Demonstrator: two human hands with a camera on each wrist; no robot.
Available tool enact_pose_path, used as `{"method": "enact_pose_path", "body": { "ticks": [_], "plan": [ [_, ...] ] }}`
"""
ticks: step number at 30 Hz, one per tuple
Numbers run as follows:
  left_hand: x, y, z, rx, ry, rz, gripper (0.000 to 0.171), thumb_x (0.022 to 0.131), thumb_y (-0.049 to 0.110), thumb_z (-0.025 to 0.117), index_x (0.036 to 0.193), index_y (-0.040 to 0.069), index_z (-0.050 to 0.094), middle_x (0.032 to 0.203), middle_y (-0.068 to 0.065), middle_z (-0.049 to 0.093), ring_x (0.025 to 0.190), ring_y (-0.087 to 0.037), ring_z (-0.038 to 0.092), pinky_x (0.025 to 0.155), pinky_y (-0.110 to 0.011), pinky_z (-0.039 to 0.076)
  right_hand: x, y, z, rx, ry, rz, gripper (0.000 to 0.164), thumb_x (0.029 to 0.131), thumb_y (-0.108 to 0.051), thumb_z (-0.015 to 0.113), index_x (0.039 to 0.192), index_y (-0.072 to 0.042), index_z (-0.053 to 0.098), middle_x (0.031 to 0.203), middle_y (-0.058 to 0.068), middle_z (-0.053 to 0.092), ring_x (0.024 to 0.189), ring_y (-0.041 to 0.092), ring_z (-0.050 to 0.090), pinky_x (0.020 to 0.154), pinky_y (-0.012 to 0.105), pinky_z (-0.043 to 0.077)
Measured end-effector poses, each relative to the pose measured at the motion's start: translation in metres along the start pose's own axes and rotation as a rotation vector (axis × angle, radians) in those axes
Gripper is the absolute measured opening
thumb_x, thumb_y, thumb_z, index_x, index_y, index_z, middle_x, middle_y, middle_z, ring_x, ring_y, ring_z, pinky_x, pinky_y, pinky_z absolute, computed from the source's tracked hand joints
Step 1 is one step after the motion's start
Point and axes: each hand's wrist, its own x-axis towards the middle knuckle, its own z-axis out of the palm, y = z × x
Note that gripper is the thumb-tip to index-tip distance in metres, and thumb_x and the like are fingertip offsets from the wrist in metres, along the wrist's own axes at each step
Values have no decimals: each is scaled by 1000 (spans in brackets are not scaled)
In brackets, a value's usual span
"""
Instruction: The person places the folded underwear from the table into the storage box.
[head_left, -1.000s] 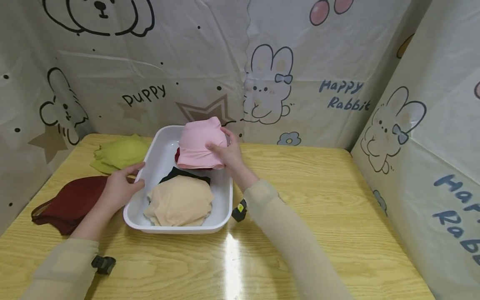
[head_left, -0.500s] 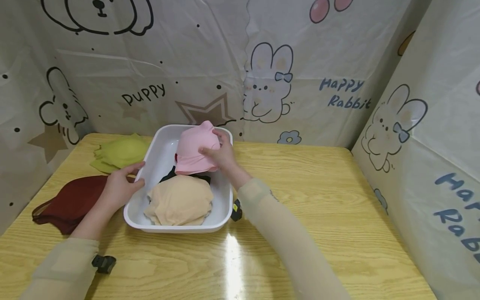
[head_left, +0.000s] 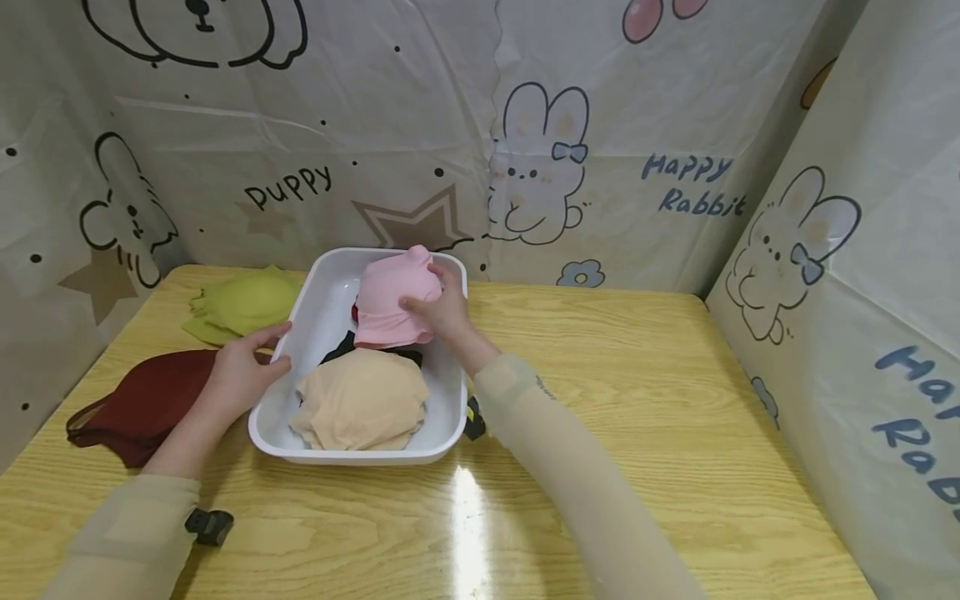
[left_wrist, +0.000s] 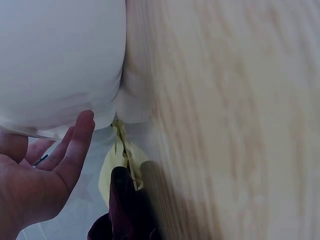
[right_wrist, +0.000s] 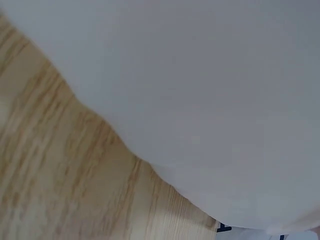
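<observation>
In the head view, my right hand holds a folded pink bra, thumb on its front and fingers at its right side. The bra lies in the far right part of a white plastic basin. A bit of red cloth shows beneath it. Nearer in the basin sits a folded beige bra with black cloth behind it. My left hand touches the basin's left rim with thumb and forefinger; its other fingers extend along the outer wall in the left wrist view. The basin wall fills most of the right wrist view.
On the wooden table, a dark red bra lies left of the basin, partly behind my left hand. A yellow-green bra lies beyond it. Printed sheeting stands at the back and both sides.
My right hand has moved the pink bra slightly left and toward me, lower into the basin; over the last half second it barely shifts. The left hand stays at the rim.
</observation>
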Motion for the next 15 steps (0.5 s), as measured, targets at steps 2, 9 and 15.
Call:
{"method": "enact_pose_path", "body": {
  "ticks": [2,9,15],
  "plan": [
    [0,-1,0,-1,1,1,53,88,8,59,138,-2,45,116,-30,56,91,-38,61,72,-44,54,0,0,0,-25,0,3,74,75,-8,79,138,-13,41,136,14,46,116,27,48,98,36,44],
    [1,-1,1,-2,8,11,53,87,7,58,137,-3,46,114,-30,57,89,-38,62,71,-41,54,0,1,2,-154,-30,-15,73,78,-13,77,140,-9,38,137,14,46,120,26,47,104,36,39],
    [0,0,0,-6,-3,1,53,87,8,58,138,-2,45,116,-30,56,91,-38,61,72,-44,54,-1,1,2,-220,-73,-7,73,80,-15,75,141,-4,37,138,17,46,122,27,46,106,35,37]
  ]
}}
